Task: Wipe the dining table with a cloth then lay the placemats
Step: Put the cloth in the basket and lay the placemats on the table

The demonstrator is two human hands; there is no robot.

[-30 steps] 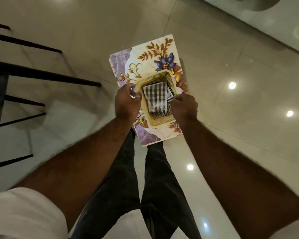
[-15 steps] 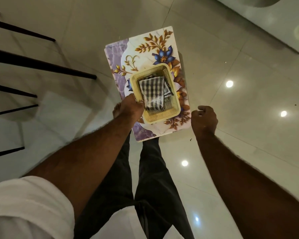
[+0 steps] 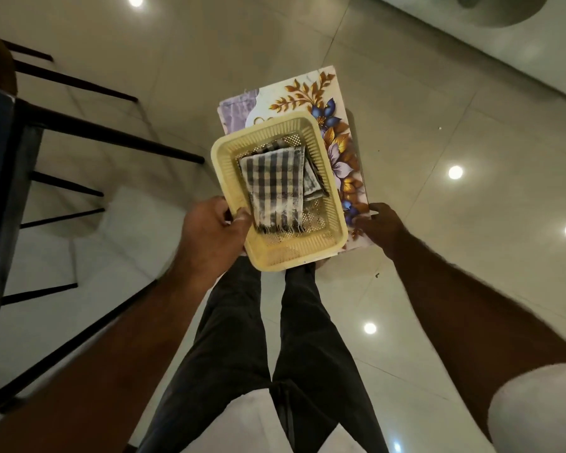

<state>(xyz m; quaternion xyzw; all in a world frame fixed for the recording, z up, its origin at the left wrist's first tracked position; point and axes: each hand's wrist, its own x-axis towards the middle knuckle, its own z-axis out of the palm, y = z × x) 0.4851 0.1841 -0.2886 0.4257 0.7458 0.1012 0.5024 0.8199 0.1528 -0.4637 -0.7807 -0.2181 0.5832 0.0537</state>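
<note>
Both hands are busy in the middle of the frame, above a glossy tiled floor [image 3: 455, 256] that reflects several round ceiling lights. The left hand [image 3: 214, 230] grips the near left corner of a pale yellow perforated basket [image 3: 217, 158]. Its thumb hooks over the rim into the basket and the other fingers are curled beneath. A folded checked cloth [image 3: 273, 188] lies inside the basket, dark and pale squares with a fringed end towards the person. More folded fabric peeks out under its right side.

The floral placemats [image 3: 307, 89] sit below the basket and reach towards the upper right. They are printed with gold leaves and blue and lilac flowers on white, with a mauve band at the far left corner. Only the top face shows, so their number cannot be told. The right hand [image 3: 378, 227] holds their near right corner, fingers closed on the edge. The basket covers most of the mat, and whether it rests on it or hangs just above cannot be told.

The person's legs in dark trousers [image 3: 236, 338] stand directly beneath. A piece of furniture with dark thin legs and rungs [image 3: 111, 135] fills the left of the frame, close to the left forearm. A pale surface with a straight edge [image 3: 504, 60] cuts across the upper right corner, well apart from the hands. A white sleeve [image 3: 536, 410] shows at lower right.
</note>
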